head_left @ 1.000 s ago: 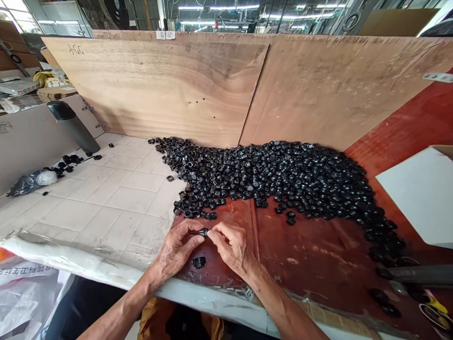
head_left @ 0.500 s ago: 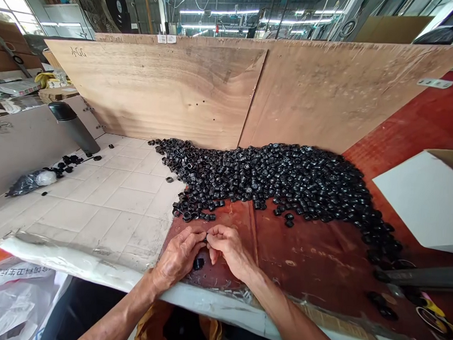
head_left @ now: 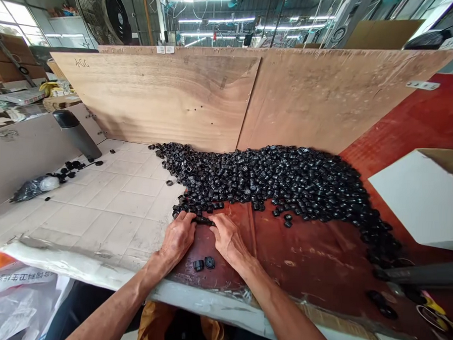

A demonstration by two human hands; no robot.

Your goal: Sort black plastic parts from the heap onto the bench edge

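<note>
Heap of small black parts (head_left: 278, 177): one, long and low, lying on the desk (head_left: 301, 262); landmark for all entries below.

Left hand (head_left: 177, 235): one, palm down at the heap's near left edge. Fingers bent and reaching in among the parts; whether they pinch one, cannot tell.

Right hand (head_left: 227, 235): one, just on the near side of the heap, right of the left hand. Thumb and forefinger close together at a dark piece (head_left: 203, 220); a firm pinch cannot be confirmed.

Ribbed part (head_left: 198, 265) and round-faced part (head_left: 209, 262): a pair, loose, side by side, well clear of the heap on its near side.

Wooden board (head_left: 158, 98): upright, behind the heap.

Grey bottle (head_left: 79, 140): tilted, left of the heap.

Step in hand, as judged: gathering pieces by both hands from the heap's near edge. The next move calls for a sure fingertip hold on one small piece, free of its neighbours.
</note>
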